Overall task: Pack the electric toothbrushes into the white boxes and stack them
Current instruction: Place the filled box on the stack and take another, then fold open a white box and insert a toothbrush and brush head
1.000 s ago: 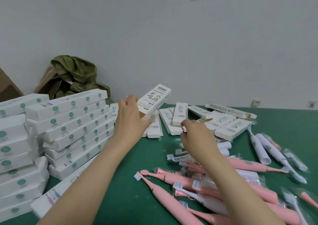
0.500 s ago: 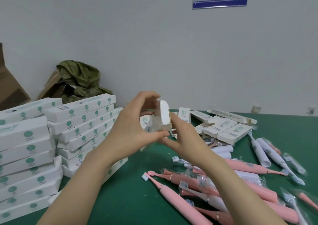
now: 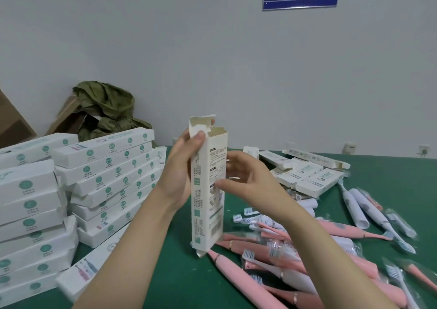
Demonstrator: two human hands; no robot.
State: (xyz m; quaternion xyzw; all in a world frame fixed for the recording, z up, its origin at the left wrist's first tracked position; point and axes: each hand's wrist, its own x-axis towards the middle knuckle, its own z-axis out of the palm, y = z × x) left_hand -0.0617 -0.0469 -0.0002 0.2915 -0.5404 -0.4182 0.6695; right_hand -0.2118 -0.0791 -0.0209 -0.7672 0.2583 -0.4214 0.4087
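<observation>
A long white box stands upright in front of me, its top flaps open and its inside brown. My left hand grips its upper part, thumb on a top flap. My right hand holds its right side at mid-height with thumb and fingers. Pink electric toothbrushes and white electric toothbrushes lie in a heap on the green table below and to the right. Packed white boxes are stacked at the left.
Flat and half-open white boxes lie at the back right of the table. A brown carton with green fabric stands against the wall behind the stacks. A single box lies near the front left.
The box has been turned from lying end-on between my hands to standing upright and raised. My left hand moved to its top, my right hand to its side.
</observation>
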